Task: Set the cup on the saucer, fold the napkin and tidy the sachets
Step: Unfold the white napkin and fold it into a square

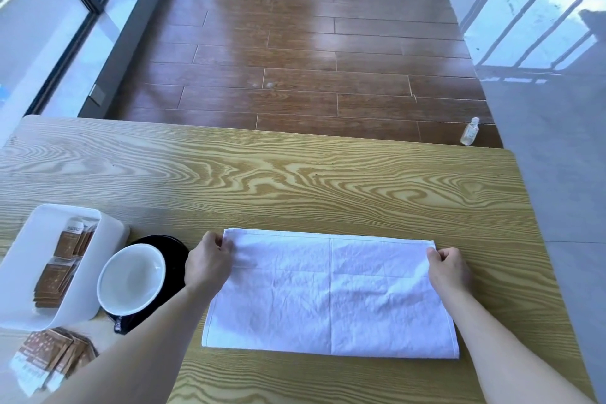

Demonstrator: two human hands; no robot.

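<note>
Wood-grain table [295, 180] fills the lower part of the view, w/ brown plank floor beyond its far edge and glass panels to the left. White napkin [331, 292] lies flat at table centre, folded into a wide rectangle, creased, w/ a vertical fold line down the middle; its near edge looks like the fold.

Left hand [208, 261] pinches the napkin's far-left corner, grip closed on the cloth, fingers curled under. Right hand [449, 267] pinches the far-right corner the same way, grip closed on the napkin. Both forearms reach in from the bottom, the left one crossing in front of the saucer.

Cup [131, 282], white inside and empty, sits on a black saucer [173, 256] just left of the left hand; saucer partly hidden by the cup and forearm. A dark bit at the cup's near side is prob. the handle, hard to be sure.

Left of the cup, touching or nearly so, stands a white tray [108, 229] holding brown sachets [62, 266] stacked in rows. More sachets, a loose pile [49, 357], lie on the table nearer the person, outside the tray, at the bottom-left corner.

On the floor past the table's far-right corner lies a small clear bottle [469, 131].
</note>
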